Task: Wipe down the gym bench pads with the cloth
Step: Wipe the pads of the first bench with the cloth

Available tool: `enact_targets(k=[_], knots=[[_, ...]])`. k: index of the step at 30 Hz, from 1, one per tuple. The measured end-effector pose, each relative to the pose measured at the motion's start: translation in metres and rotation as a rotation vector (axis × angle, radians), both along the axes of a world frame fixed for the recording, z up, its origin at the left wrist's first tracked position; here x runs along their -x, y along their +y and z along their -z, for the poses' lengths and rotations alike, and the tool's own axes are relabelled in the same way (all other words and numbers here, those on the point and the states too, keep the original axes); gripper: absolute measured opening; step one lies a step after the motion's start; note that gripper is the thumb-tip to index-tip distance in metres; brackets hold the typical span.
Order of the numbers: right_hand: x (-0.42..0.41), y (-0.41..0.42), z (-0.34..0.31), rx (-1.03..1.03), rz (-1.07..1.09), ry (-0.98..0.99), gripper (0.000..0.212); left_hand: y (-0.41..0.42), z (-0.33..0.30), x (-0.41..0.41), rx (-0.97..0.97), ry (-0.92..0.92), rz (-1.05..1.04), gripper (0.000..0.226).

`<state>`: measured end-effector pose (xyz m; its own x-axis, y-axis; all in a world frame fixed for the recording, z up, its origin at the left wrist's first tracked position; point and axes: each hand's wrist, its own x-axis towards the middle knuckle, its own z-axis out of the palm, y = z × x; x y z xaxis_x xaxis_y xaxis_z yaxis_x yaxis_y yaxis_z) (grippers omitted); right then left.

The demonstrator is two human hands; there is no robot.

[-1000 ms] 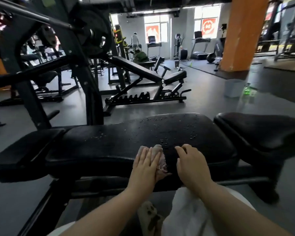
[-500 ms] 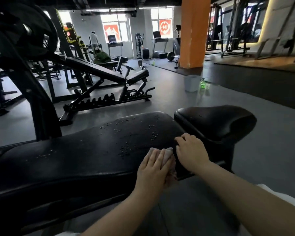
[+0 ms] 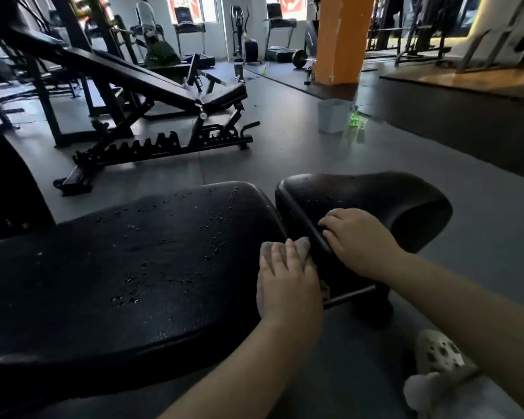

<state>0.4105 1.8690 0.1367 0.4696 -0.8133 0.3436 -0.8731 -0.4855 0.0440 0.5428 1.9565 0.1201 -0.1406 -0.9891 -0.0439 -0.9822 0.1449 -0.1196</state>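
- The left hand (image 3: pixel 288 282) lies flat on the cloth (image 3: pixel 300 247), fingers straight and close together, pressing it down at the right end of the long back pad (image 3: pixel 127 261). This grip is spread rather than curled; nothing is pinched.
- The cloth is pale grey and mostly hidden under the palm. Its bunched edge pokes out beyond the fingertips, right at the gap between the two pads.
- The right hand (image 3: pixel 357 240) rests on the near edge of the seat pad (image 3: pixel 375 198), fingers bent over the rim with the tips on the pad's top. It holds the pad edge in a loose grip.
- Both pads are black and dotted with small droplets or specks, thickest across the top of the back pad.
- A metal bar (image 3: pixel 350 294) of the bench frame shows below the seat pad.
- On the grey floor beyond stand a pale bucket (image 3: pixel 333 116) and, just beside it, a green spray bottle (image 3: pixel 354 117).
- An adjustable incline bench (image 3: pixel 152 83) stands farther back on the left, and an orange pillar (image 3: pixel 341 37) rises behind the bucket.
- A light perforated clog (image 3: pixel 439 355) shows at the lower right, beside the right forearm.
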Motion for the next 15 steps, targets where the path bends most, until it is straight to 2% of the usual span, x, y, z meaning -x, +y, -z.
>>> enact_targets(k=[3,8,12,15], knots=[[0.007,-0.007,0.001,-0.024,-0.066,0.005,0.040,-0.027,-0.009,0.003,-0.054,0.108,-0.142,0.066],[0.016,-0.013,0.007,-0.044,-0.169,0.011,0.050,-0.070,-0.026,-0.014,-0.174,0.163,-0.226,0.083],[0.023,-0.017,0.006,-0.041,-0.224,0.048,0.048,-0.100,-0.031,-0.015,-0.242,0.074,-0.270,0.107],[0.032,-0.024,0.003,-0.118,-0.268,0.088,0.044,-0.116,-0.027,-0.006,-0.214,0.012,-0.322,0.104]])
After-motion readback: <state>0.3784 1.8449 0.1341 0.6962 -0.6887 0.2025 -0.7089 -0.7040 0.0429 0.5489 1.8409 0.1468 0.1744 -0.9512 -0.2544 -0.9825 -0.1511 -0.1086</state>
